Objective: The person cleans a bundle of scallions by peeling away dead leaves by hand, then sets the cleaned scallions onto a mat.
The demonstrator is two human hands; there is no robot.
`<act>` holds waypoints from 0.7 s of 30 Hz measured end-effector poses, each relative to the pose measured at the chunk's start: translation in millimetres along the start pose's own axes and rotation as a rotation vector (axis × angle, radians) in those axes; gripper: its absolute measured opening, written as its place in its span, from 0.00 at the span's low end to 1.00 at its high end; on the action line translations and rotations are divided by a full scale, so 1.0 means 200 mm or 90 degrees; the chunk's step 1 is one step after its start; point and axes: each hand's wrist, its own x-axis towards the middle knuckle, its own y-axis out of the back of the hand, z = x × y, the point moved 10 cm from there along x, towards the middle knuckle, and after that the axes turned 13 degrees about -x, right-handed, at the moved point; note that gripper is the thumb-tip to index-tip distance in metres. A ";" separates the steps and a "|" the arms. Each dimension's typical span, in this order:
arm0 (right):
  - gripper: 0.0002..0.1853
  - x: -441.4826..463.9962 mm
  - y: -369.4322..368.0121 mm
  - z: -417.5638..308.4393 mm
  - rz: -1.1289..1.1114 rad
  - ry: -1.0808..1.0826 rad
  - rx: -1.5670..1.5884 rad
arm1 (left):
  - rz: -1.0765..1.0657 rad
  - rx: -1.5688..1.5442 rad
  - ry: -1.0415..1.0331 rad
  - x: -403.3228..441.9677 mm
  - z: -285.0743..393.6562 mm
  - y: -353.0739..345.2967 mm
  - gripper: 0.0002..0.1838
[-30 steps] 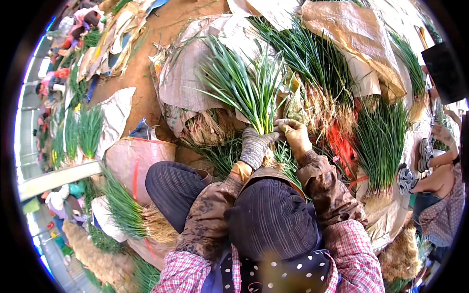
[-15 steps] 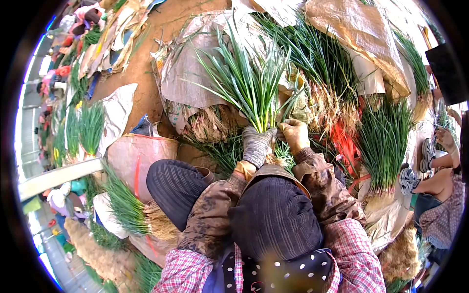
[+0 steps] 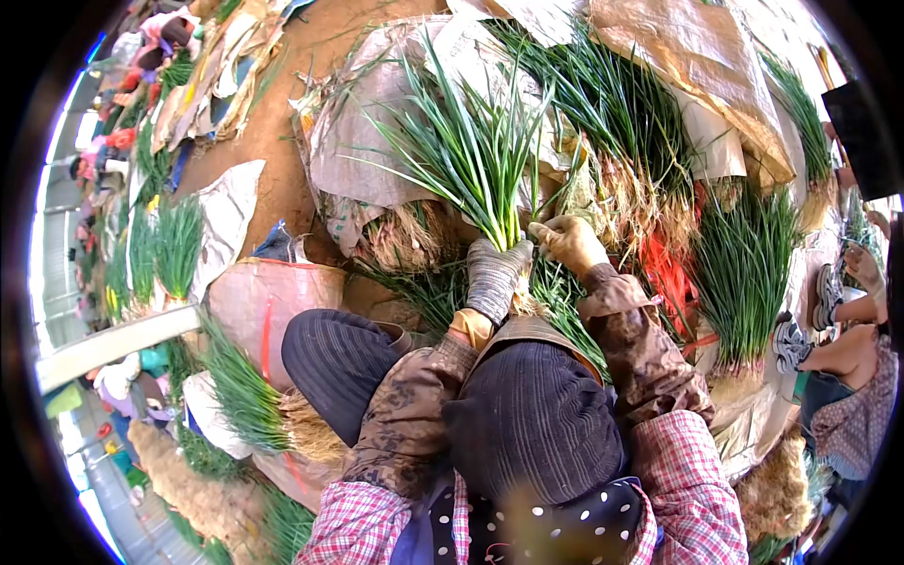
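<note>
My left hand point(image 3: 499, 278), in a grey striped glove, is closed round the lower stems of a bunch of spring onions point(image 3: 478, 155). Their green leaves fan out upward and pale roots point(image 3: 525, 303) hang below the fist. Just right of the bunch is my right hand point(image 3: 573, 242) in a yellowish glove, thumb and finger pinched together. A thin green stalk point(image 3: 535, 188) rises at those fingertips; whether it is gripped there is hard to make out. Loose spring onions point(image 3: 565, 301) lie beneath both hands.
Rooty spring onion heaps lie ahead point(image 3: 626, 122) and to the right point(image 3: 744, 273), partly under woven sheets point(image 3: 687, 61). Red plastic point(image 3: 664, 273) lies between them. My bent knee point(image 3: 341, 372) is at left, beside a covered bundle point(image 3: 273, 311). Another person's legs point(image 3: 843, 353) are at right.
My right hand has moved slightly up and away from the bunch, its forearm swinging right. The bunch in my left hand has tipped a little to the left.
</note>
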 end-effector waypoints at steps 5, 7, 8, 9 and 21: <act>0.18 0.08 -0.04 -0.01 0.137 -0.027 -0.375 | -0.021 0.050 0.007 0.06 -0.04 0.02 0.08; 0.16 0.08 0.01 -0.03 0.262 0.008 -0.365 | 0.001 0.043 0.023 0.07 -0.06 0.05 0.09; 0.16 0.09 0.02 -0.01 0.278 0.007 -0.365 | 0.013 0.064 0.041 0.08 -0.07 0.07 0.09; 0.16 0.07 0.04 -0.01 0.286 -0.001 -0.373 | 0.024 0.085 0.060 0.08 -0.08 0.09 0.09; 0.13 -0.25 0.04 -0.17 0.253 0.240 -0.106 | -0.058 0.142 0.163 0.07 -0.15 0.02 0.12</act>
